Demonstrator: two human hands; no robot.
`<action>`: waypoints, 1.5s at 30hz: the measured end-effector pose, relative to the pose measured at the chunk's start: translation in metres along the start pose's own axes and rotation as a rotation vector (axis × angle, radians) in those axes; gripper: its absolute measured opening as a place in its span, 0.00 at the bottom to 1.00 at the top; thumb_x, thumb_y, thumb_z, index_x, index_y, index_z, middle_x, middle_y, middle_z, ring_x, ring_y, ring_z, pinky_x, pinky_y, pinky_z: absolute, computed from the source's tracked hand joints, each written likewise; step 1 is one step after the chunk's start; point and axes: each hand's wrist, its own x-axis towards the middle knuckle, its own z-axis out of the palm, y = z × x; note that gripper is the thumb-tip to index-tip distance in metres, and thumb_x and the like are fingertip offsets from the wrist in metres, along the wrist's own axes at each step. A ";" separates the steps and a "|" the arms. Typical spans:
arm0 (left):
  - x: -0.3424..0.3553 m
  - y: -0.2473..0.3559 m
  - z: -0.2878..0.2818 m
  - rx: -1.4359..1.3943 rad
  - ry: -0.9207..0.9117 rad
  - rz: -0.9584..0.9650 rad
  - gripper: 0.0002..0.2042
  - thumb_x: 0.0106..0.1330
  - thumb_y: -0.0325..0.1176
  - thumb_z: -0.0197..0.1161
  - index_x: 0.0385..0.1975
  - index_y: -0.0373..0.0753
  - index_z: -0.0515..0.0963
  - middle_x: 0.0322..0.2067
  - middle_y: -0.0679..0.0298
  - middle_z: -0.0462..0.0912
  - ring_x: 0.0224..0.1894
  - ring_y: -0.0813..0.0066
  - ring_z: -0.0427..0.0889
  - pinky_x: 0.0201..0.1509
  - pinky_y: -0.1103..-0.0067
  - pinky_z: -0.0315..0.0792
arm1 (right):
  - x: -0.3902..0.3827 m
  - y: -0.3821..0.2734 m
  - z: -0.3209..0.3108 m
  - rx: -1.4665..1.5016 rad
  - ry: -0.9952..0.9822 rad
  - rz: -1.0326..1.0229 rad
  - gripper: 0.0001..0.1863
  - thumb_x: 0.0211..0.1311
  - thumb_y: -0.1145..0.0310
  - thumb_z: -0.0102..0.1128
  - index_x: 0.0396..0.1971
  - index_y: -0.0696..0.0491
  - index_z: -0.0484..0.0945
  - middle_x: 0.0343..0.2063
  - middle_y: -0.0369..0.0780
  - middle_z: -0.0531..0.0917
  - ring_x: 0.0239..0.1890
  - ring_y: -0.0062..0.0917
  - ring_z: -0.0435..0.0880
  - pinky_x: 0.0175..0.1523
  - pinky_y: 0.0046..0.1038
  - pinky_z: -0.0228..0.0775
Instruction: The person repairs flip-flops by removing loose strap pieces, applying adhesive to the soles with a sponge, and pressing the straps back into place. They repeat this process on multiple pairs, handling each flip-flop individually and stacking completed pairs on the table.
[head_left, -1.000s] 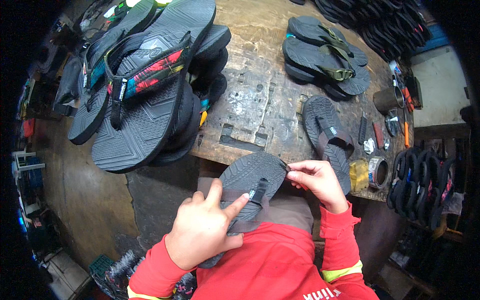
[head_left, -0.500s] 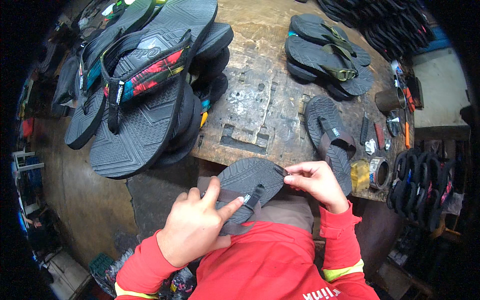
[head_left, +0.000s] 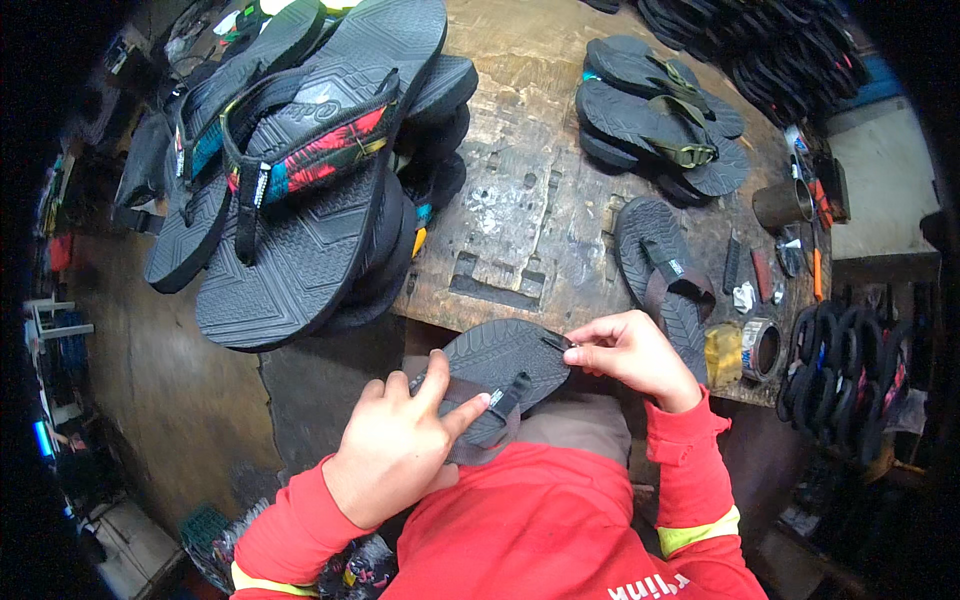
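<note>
A black sandal with a textured footbed and dark straps rests over my lap at the table's front edge. My left hand grips it by the strap side, the index finger lying on the small label of the strap and the other fingers around the edge. At the sandal's right end my right hand is closed in a pinch. A small dark, narrow piece shows at those fingertips, touching the footbed; I cannot make out what it is. A similar sandal lies on the table beyond my right hand.
Large patterned-strap sandals are piled at the left. Green-strapped sandals lie farther back on the worn wooden table. At the right are a tape roll, a yellow block, a metal cup and hanging sandals.
The view has shifted slightly, so the table and piles sit a little farther right. Both hands keep their places on the sandal, the right still pinching at its end.
</note>
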 end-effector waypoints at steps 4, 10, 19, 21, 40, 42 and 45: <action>-0.004 0.002 0.004 -0.002 -0.007 -0.028 0.40 0.39 0.45 0.81 0.62 0.58 0.83 0.66 0.43 0.72 0.45 0.52 0.81 0.50 0.63 0.78 | -0.025 0.004 -0.008 0.146 0.049 -0.005 0.15 0.65 0.70 0.74 0.48 0.62 0.88 0.34 0.37 0.90 0.35 0.15 0.85 0.43 0.21 0.77; -0.011 0.002 0.032 0.006 0.058 -0.075 0.43 0.41 0.41 0.80 0.66 0.63 0.78 0.69 0.43 0.67 0.51 0.45 0.79 0.53 0.58 0.77 | -0.087 0.044 -0.014 0.437 0.299 0.005 0.16 0.68 0.73 0.71 0.54 0.60 0.85 0.40 0.36 0.89 0.39 0.16 0.85 0.45 0.22 0.79; -0.014 0.004 0.083 0.013 0.212 -0.101 0.48 0.40 0.37 0.80 0.70 0.67 0.74 0.69 0.47 0.64 0.54 0.47 0.76 0.53 0.58 0.73 | -0.054 0.081 0.070 0.716 0.227 -0.082 0.20 0.75 0.67 0.65 0.62 0.58 0.78 0.37 0.33 0.85 0.29 0.10 0.77 0.33 0.15 0.69; -0.014 0.005 0.080 0.000 0.212 -0.110 0.47 0.40 0.37 0.80 0.70 0.67 0.75 0.69 0.46 0.64 0.54 0.46 0.76 0.54 0.58 0.73 | -0.049 0.079 0.076 0.711 0.211 -0.129 0.22 0.75 0.67 0.65 0.64 0.58 0.78 0.37 0.32 0.85 0.29 0.10 0.76 0.33 0.15 0.69; -0.008 0.012 0.061 -0.054 0.120 -0.145 0.46 0.40 0.37 0.79 0.69 0.64 0.76 0.69 0.45 0.64 0.55 0.44 0.76 0.56 0.58 0.73 | -0.036 0.089 0.104 1.032 0.214 -0.136 0.19 0.77 0.72 0.62 0.63 0.60 0.80 0.36 0.36 0.84 0.27 0.11 0.73 0.31 0.14 0.64; -0.009 0.010 0.064 -0.055 0.131 -0.140 0.46 0.40 0.36 0.79 0.69 0.64 0.76 0.69 0.45 0.63 0.56 0.44 0.76 0.56 0.58 0.73 | -0.038 0.087 0.101 1.115 0.229 -0.096 0.19 0.77 0.71 0.63 0.62 0.61 0.80 0.35 0.35 0.84 0.27 0.11 0.73 0.31 0.14 0.64; -0.010 0.007 0.070 -0.040 0.157 -0.131 0.45 0.41 0.35 0.79 0.69 0.65 0.76 0.70 0.46 0.63 0.57 0.44 0.76 0.56 0.57 0.73 | -0.038 0.079 0.086 0.965 0.286 -0.075 0.20 0.76 0.68 0.65 0.62 0.60 0.80 0.34 0.32 0.84 0.27 0.10 0.73 0.31 0.14 0.63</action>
